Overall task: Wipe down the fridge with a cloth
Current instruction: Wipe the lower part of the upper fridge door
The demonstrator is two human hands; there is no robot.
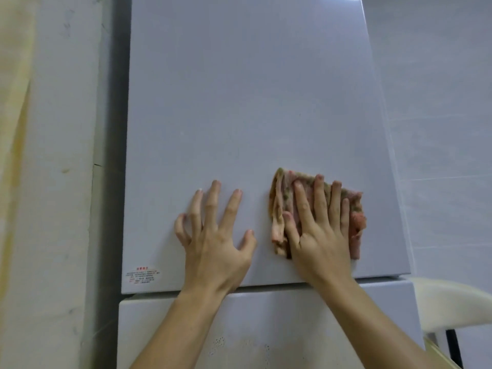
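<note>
The white fridge fills the view; its upper door (239, 102) is a smooth pale panel, and the lower door (266, 320) starts just under my wrists. A folded pink and green patterned cloth (282, 209) lies flat against the lower right part of the upper door. My right hand (319, 230) presses on the cloth with straight, spread fingers. My left hand (215, 235) rests on the bare door to the left of the cloth, fingers spread and slightly bent, fingertips touching the panel.
A small red warning sticker (142, 275) sits at the upper door's bottom left corner. A rough pale wall (53, 182) stands close on the left, a tiled wall (439, 115) on the right. A white chair back (452, 304) juts out at the lower right.
</note>
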